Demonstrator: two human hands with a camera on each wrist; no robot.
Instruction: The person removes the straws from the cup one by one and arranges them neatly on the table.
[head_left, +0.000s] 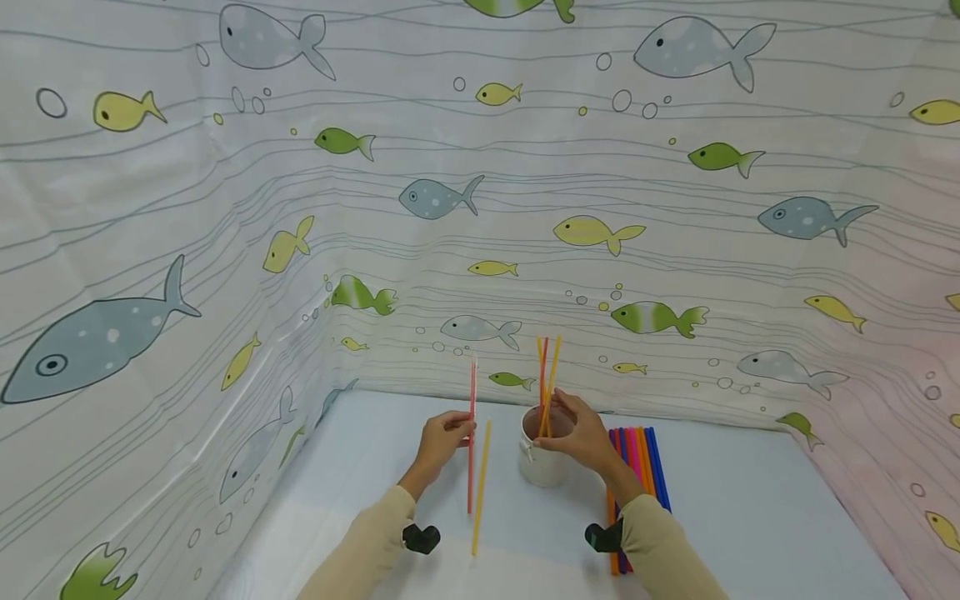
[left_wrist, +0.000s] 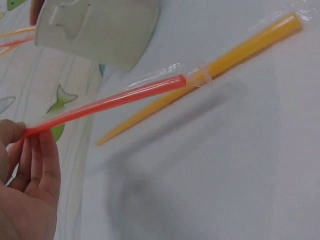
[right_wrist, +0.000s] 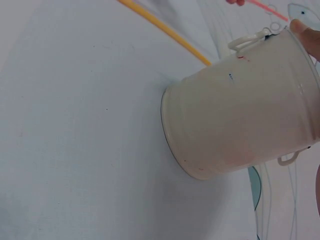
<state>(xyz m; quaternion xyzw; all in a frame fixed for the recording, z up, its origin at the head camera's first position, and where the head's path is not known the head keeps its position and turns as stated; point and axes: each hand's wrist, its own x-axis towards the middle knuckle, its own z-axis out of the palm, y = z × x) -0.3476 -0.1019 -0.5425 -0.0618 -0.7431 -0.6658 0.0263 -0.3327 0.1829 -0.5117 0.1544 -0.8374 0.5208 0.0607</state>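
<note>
My left hand (head_left: 442, 444) pinches a red drinking straw (head_left: 471, 483) in a clear plastic wrapper, held nearly upright in the head view. Just to its right, a wrapped yellow straw (left_wrist: 255, 45) lies on the table. A small white bucket (head_left: 543, 469) with little side handles (right_wrist: 247, 41) stands further right. Several red and yellow straws (head_left: 554, 367) poke up out of it. Over the bucket's rim, my right hand (head_left: 588, 435) grips it, the thumb (right_wrist: 300, 27) at the edge by one handle. The right wrist view cuts off most of those fingers.
Several thick orange, blue and pink straws (head_left: 656, 467) lie in a row at the right, partly behind my right forearm. The white table (head_left: 742, 508) meets a fish-print cloth (head_left: 420, 275) along the back and both sides.
</note>
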